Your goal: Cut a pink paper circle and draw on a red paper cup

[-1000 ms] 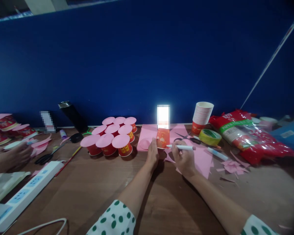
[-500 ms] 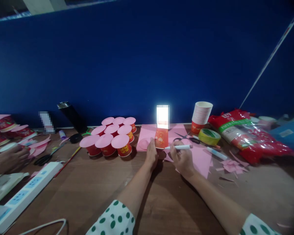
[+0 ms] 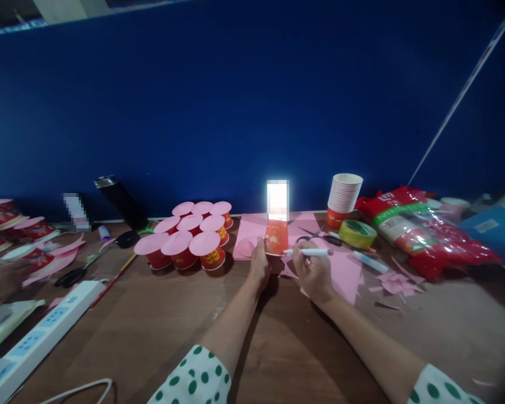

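Note:
My left hand (image 3: 258, 264) is closed around the side of a red paper cup (image 3: 276, 237) with gold print. The cup is held with its pale rim toward the bottom, above pink paper. My right hand (image 3: 313, 272) grips a white pen-shaped tube (image 3: 315, 252), its tip at the cup's lower edge; whether it touches is hard to tell. Under and behind both hands lie pink paper sheets (image 3: 297, 220), with a small stack of pink discs (image 3: 246, 247) left of the cup. Black-handled scissors (image 3: 332, 240) rest on the paper beyond my right hand.
Several red cups topped with pink discs (image 3: 179, 243) stand left. To the right are stacked cups (image 3: 344, 193), yellow tape (image 3: 357, 234), another white tube (image 3: 370, 262), paper scraps (image 3: 398, 284) and a red bag (image 3: 425, 230). A power strip (image 3: 46, 331) and another person's hand (image 3: 0, 280) are far left.
My hands, the cup and the tube keep nearly the same position. The view has shifted slightly. At far left, the other person's hand has moved and is blurred.

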Tool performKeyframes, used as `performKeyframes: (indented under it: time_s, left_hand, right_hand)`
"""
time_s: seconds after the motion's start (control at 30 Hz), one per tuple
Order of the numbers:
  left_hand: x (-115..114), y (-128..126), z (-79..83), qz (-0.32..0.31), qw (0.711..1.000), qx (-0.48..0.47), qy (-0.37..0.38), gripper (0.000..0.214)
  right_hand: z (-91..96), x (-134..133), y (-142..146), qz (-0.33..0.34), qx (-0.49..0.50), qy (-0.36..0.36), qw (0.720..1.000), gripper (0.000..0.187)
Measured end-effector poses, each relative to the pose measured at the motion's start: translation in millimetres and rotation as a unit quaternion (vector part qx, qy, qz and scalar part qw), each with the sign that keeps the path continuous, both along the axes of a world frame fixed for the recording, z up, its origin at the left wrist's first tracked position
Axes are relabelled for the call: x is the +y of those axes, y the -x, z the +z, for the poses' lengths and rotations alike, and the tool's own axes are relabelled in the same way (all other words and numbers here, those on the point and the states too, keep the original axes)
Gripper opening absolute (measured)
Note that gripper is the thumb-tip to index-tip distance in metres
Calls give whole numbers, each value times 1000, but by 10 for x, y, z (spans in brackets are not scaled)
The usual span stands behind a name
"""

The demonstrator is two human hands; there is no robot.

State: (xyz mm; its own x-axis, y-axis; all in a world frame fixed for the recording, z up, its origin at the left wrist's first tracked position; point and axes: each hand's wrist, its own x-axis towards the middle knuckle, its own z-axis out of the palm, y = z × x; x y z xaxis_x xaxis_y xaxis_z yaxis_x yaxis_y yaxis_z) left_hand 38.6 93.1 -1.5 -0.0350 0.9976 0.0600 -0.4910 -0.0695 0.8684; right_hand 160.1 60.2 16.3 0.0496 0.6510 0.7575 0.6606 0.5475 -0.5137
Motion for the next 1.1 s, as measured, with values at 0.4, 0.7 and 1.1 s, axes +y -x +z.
performKeyframes:
  time_s: [0.4,0.7,1.1]
  left_hand:
    - [18,-10,-28,-17,999,-45,6,55]
    - [30,21,-50,-13,995,-90,48,53]
    - [16,23,-44,-41,995,-86,7,51]
  right_hand:
    - [6,-1,6,4,6,11,1000,20]
    - [42,-24,15,21,-4,21,1000,22]
    - [38,-23,26,12,-2,11,1000,22]
